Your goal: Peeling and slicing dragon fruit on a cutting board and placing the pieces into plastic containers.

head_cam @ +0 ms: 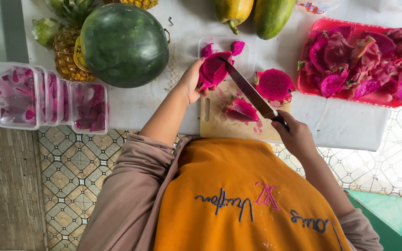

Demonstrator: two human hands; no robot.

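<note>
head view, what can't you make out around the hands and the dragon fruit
- Knife handle: head view, wrapped inside the right hand.
- Left hand fingertips: behind the dragon fruit piece it holds.
- Clear tub contents: partly hidden by that piece and the blade.
- Papayas: tops cut off by the upper edge.
- Cutting board near edge: covered by the orange apron.

Knife (pixel 250 90) — smooth dark metal blade; cutting board (pixel 219 123) — pale matt wood, stained pink. Dragon fruit piece (pixel 214 69) shows wet, glossy magenta flesh. Tray (pixel 350 95) is glossy red plastic; containers (pixel 47 95), clear plastic; watermelon (pixel 124 44), smooth waxy rind.
</note>
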